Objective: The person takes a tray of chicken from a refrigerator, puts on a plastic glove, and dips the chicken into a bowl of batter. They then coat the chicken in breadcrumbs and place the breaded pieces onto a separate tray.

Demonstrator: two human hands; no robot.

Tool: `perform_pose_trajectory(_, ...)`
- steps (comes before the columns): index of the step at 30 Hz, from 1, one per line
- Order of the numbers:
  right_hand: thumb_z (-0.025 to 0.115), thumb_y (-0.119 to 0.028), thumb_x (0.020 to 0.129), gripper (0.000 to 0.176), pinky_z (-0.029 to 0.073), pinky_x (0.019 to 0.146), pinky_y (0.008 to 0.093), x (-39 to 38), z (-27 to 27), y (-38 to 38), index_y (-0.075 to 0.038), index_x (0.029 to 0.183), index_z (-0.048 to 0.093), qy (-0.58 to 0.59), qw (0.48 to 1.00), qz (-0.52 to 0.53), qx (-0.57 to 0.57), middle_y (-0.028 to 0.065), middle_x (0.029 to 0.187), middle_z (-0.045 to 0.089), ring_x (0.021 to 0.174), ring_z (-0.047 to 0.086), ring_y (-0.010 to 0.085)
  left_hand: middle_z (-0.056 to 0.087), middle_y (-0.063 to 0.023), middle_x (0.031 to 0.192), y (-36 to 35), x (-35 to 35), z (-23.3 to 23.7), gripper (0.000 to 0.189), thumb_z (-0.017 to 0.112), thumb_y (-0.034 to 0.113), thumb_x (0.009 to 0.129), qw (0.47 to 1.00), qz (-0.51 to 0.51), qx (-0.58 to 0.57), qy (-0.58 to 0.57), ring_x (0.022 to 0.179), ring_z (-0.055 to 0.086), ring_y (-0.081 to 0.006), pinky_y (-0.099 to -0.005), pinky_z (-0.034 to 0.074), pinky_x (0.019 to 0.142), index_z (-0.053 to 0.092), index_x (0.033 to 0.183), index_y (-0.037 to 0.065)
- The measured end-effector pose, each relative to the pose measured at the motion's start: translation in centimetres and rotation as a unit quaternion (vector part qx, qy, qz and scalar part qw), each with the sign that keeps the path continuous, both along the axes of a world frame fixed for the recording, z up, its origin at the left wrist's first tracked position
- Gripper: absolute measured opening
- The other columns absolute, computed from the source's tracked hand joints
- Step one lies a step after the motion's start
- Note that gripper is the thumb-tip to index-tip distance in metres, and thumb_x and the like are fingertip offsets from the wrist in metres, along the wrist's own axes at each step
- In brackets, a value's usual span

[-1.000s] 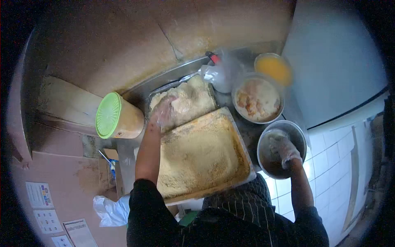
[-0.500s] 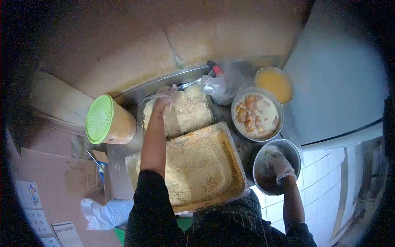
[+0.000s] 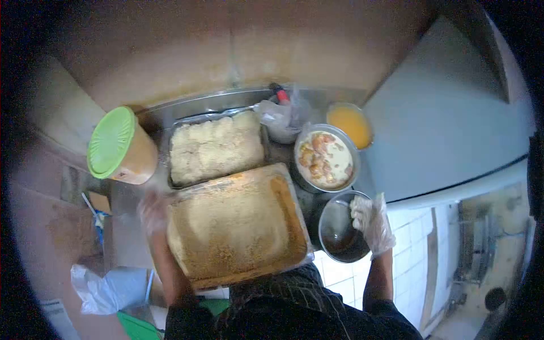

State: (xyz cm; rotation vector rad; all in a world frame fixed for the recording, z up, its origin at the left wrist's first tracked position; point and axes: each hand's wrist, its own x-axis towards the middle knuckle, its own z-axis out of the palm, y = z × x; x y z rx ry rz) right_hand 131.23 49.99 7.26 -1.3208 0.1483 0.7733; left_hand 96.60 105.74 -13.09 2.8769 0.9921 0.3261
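My left hand (image 3: 153, 212), in a clear plastic glove and smeared by motion, is beside the left edge of a large tray (image 3: 297, 226) of pale breading crumbs. How its fingers are set does not show. My right hand (image 3: 374, 224), in a loose clear glove, grips the right rim of a deep metal bowl (image 3: 340, 249), its fingers curled over into it. The bowl has little visible inside. Behind the large tray, a second tray (image 3: 175, 184) holds rows of crumb-coated pieces.
A metal bowl (image 3: 353, 180) holds raw meat pieces in creamy liquid, near a container of orange liquid (image 3: 350, 124). A plastic bag (image 3: 277, 116) lies by the wall. A green-lidded tub (image 3: 139, 156) stands left. A grey-white surface (image 3: 442, 124) bounds the right.
My left hand has left the coated pieces and come back to the crumb tray's left side. My right hand has moved from inside the metal bowl to its right rim. The view has shifted.
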Motion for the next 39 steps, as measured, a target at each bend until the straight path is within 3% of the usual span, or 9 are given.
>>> perform_pose_trajectory(5, 0.046, -0.062, 0.091, 0.074, 0.045, 0.091, 0.033, 2.7, 4.0, 6.3, -0.003, 0.136, 0.044, -0.16, 0.986, 0.015, 0.037, 0.0108, 0.13, 0.054, 0.104, 0.057, 0.0193, 0.048, -0.0174, 0.135, 2.0, -17.6, -12.3, 0.045, 0.051, 0.029, 0.096, 0.95, 0.229, -0.209, 0.042, 0.121, 0.05, -0.0232, -0.0364, 0.046, 0.095, 0.049, 0.131, 0.002)
perform_pose_trajectory(11, 0.069, -0.042, 0.082, 0.059, 0.043, 0.096, 0.0314, 11.8, -4.0, 12.1, -0.004, 0.126, 0.057, -0.391, 0.829, 0.307, -0.257, 0.0156, 0.121, 0.061, 0.113, 0.057, 0.0238, 0.053, -0.0172, 0.128, 0.1, -21.2, -7.7, 0.05, 0.051, 0.035, 0.094, 0.92, 0.325, -0.212, 0.051, 0.115, 0.053, -0.0264, -0.0389, 0.047, 0.093, 0.049, 0.131, 0.003)
perform_pose_trajectory(20, 0.064, -0.02, 0.078, 0.029, 0.046, 0.085, 0.0366, 9.7, -7.6, 13.8, -0.001, 0.1, 0.066, -0.458, 0.629, 0.349, -0.523, 0.0165, 0.092, 0.068, 0.083, 0.064, 0.0305, 0.059, -0.0169, 0.117, 3.3, -23.1, -8.4, 0.057, 0.052, 0.043, 0.09, 0.924, 0.328, -0.172, 0.098, 0.106, 0.058, -0.0311, -0.0427, 0.048, 0.088, 0.05, 0.132, 0.004)
perform_pose_trajectory(23, 0.059, -0.019, 0.08, 0.023, 0.048, 0.084, 0.0385, 15.1, -13.4, 11.7, -0.004, 0.093, 0.069, -0.638, 0.277, 0.505, -0.512, 0.0155, 0.091, 0.069, 0.084, 0.065, 0.0302, 0.062, -0.0168, 0.113, 5.1, -25.3, -10.0, 0.059, 0.052, 0.046, 0.089, 0.933, 0.302, -0.145, 0.133, 0.103, 0.06, -0.0327, -0.0439, 0.048, 0.087, 0.05, 0.132, 0.004)
perform_pose_trajectory(26, 0.057, -0.022, 0.08, 0.022, 0.049, 0.084, 0.0402, 13.7, -10.7, 11.6, -0.007, 0.09, 0.071, -0.669, 0.126, 0.526, -0.51, 0.014, 0.089, 0.07, 0.087, 0.067, 0.0283, 0.064, -0.0167, 0.11, 8.5, -28.2, -15.2, 0.062, 0.052, 0.048, 0.088, 0.953, 0.243, -0.054, 0.175, 0.1, 0.061, -0.0342, -0.0452, 0.048, 0.085, 0.051, 0.132, 0.005)
perform_pose_trajectory(32, 0.058, -0.023, 0.079, 0.019, 0.051, 0.083, 0.0404, 14.9, -4.8, 10.8, -0.011, 0.088, 0.071, -0.643, 0.314, 0.448, -0.536, 0.0114, 0.093, 0.07, 0.09, 0.067, 0.0297, 0.064, -0.0211, 0.111, -1.5, -16.4, -8.6, 0.062, 0.057, 0.052, 0.085, 0.929, 0.346, -0.133, -0.026, 0.099, 0.062, -0.039, -0.0481, 0.049, 0.084, 0.056, 0.127, 0.008)
perform_pose_trajectory(35, 0.059, -0.021, 0.086, 0.023, 0.054, 0.08, 0.0396, 15.0, -1.7, 10.4, -0.008, 0.103, 0.065, -0.712, 0.309, 0.467, -0.424, 0.0129, 0.107, 0.067, 0.092, 0.066, 0.0265, 0.062, -0.0237, 0.115, -4.4, -14.6, -5.1, 0.061, 0.06, 0.053, 0.084, 0.923, 0.357, -0.13, -0.056, 0.102, 0.062, -0.041, -0.0484, 0.048, 0.086, 0.057, 0.125, 0.007)
perform_pose_trajectory(37, 0.062, -0.022, 0.079, 0.025, 0.052, 0.083, 0.0412, 15.0, -1.8, 10.0, -0.006, 0.097, 0.066, -0.535, 0.646, 0.399, -0.371, 0.014, 0.103, 0.067, 0.095, 0.065, 0.0292, 0.062, -0.0242, 0.115, -3.5, -16.0, -7.0, 0.061, 0.061, 0.052, 0.084, 0.937, 0.324, -0.119, -0.051, 0.102, 0.061, -0.0418, -0.0483, 0.048, 0.087, 0.059, 0.124, 0.007)
perform_pose_trajectory(39, 0.063, -0.021, 0.079, 0.023, 0.052, 0.081, 0.0404, 15.5, -2.0, 9.7, -0.007, 0.096, 0.066, -0.476, 0.719, 0.369, -0.348, 0.0129, 0.101, 0.068, 0.094, 0.065, 0.0274, 0.064, -0.0236, 0.113, -2.2, -17.4, -9.7, 0.058, 0.061, 0.052, 0.084, 0.95, 0.287, -0.119, -0.031, 0.102, 0.061, -0.042, -0.0479, 0.048, 0.086, 0.06, 0.121, 0.006)
